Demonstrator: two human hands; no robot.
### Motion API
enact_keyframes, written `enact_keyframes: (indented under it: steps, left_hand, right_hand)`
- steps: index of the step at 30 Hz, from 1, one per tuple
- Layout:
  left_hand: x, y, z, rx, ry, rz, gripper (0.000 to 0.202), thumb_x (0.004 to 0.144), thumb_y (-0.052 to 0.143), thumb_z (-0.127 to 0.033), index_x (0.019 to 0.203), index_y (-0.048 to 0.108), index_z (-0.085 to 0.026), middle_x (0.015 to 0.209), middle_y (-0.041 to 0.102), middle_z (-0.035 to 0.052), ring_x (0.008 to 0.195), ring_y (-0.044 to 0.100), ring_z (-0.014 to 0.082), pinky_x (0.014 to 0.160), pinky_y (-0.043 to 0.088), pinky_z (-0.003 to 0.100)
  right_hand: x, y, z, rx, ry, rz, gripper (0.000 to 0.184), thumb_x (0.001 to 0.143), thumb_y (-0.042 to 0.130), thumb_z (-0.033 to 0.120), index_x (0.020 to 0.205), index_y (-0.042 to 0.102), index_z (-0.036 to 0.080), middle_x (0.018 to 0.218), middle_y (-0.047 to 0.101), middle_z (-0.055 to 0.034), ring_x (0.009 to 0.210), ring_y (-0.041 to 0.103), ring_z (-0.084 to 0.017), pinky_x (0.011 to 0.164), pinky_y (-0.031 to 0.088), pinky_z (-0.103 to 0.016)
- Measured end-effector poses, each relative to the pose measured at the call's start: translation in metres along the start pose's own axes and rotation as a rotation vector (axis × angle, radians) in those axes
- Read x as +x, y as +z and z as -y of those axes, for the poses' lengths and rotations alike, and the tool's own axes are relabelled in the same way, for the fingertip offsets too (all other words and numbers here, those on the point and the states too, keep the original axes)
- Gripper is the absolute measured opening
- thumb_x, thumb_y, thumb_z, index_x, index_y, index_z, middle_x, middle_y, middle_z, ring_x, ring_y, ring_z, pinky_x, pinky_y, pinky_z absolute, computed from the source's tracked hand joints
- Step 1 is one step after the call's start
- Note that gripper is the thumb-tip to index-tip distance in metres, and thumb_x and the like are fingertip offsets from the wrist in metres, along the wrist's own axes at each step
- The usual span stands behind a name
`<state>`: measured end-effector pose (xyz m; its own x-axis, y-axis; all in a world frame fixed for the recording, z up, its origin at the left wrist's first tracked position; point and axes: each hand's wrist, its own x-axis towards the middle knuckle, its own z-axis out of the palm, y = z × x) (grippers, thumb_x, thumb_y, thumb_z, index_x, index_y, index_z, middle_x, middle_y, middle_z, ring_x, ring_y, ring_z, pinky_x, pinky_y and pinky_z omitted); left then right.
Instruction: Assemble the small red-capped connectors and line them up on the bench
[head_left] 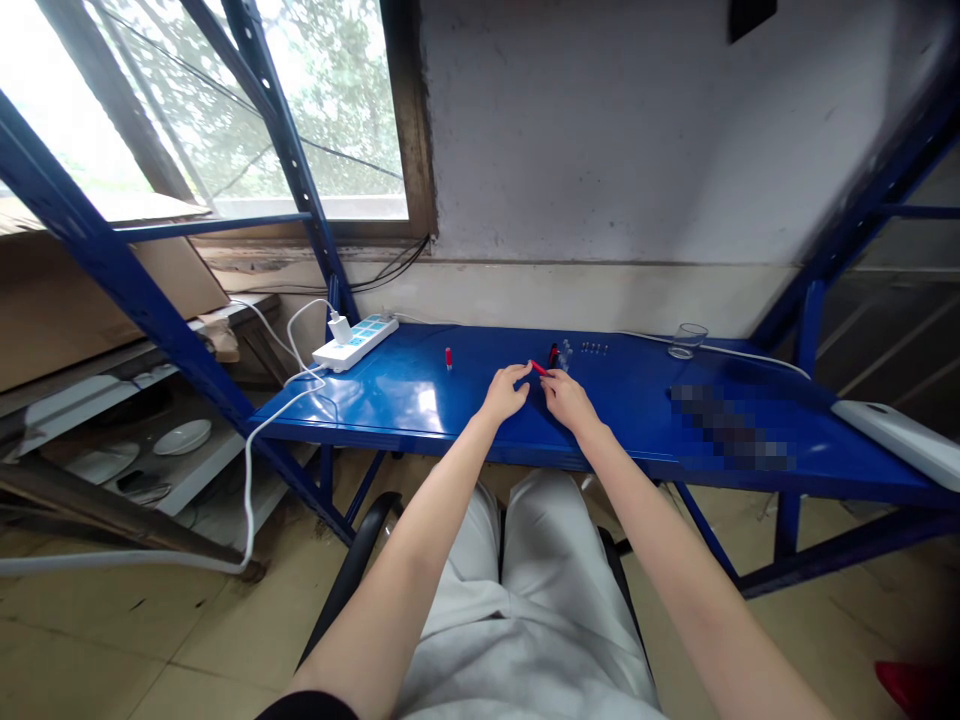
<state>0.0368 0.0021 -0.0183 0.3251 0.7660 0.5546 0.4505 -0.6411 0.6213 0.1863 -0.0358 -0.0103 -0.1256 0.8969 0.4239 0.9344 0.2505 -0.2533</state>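
A slim red stick-like piece (538, 368), too small to name more closely, lies tilted between my hands above the blue table (390, 400). My right hand (568, 400) is closed on its right end, thumb and fingers pinching it. My left hand (506, 392) reaches to its other end; the fingertips touch or nearly touch it, with the thumb apart. Just beyond my right hand are a small black-and-red item (553, 356) and a cluster of clear pieces (566, 353). A small red-and-white tube (448, 358) stands upright to the left.
A white power strip (356, 343) with a plugged-in cord is at the table's left end. Several tiny pieces (595, 348) lie in a row near the back. Farther right are a clear glass (688, 341), a blurred dark patch (727, 428) and a white object (900, 440).
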Motion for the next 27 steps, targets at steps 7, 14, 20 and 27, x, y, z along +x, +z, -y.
enact_keyframes:
  steps: [7,14,20,27]
  left_hand:
    - [-0.001,-0.004,-0.008,-0.142,-0.061,-0.229,0.027,0.081,0.047,-0.015,0.104,0.061,-0.019,0.102,0.062,0.0076,0.084,0.059,0.0144,0.082,0.047,0.030]
    - [-0.001,-0.006,-0.008,-0.133,-0.097,-0.229,0.014,0.081,0.051,-0.025,0.086,0.061,-0.018,0.087,0.064,0.0051,0.077,0.058,0.0135,0.075,0.047,0.028]
    - [0.000,-0.005,-0.009,-0.148,-0.091,-0.218,0.013,0.080,0.052,-0.025,0.084,0.061,-0.017,0.083,0.064,0.0050,0.075,0.058,0.0135,0.073,0.047,0.027]
    - [0.002,-0.003,-0.014,-0.025,0.043,-0.195,0.017,0.083,0.048,-0.023,0.093,0.060,-0.016,0.090,0.063,0.0061,0.080,0.056,0.0141,0.078,0.046,0.028]
  right_hand:
    - [0.000,0.002,0.000,0.033,-0.058,-0.016,0.036,0.089,0.033,0.022,0.109,0.063,0.017,0.123,0.052,-0.0085,0.100,0.057,-0.020,0.085,0.046,-0.029]
    - [0.000,0.002,-0.001,0.109,-0.161,-0.030,0.036,0.089,0.032,0.022,0.104,0.065,0.018,0.122,0.054,-0.0068,0.103,0.056,-0.018,0.087,0.046,-0.029]
    - [-0.001,0.001,-0.001,0.110,-0.155,-0.022,0.037,0.089,0.032,0.023,0.104,0.065,0.017,0.122,0.054,-0.0078,0.102,0.056,-0.018,0.086,0.046,-0.029]
    - [0.001,0.006,-0.005,0.172,-0.176,-0.068,0.037,0.089,0.032,0.025,0.105,0.064,0.016,0.121,0.054,-0.0094,0.104,0.056,-0.021,0.089,0.046,-0.031]
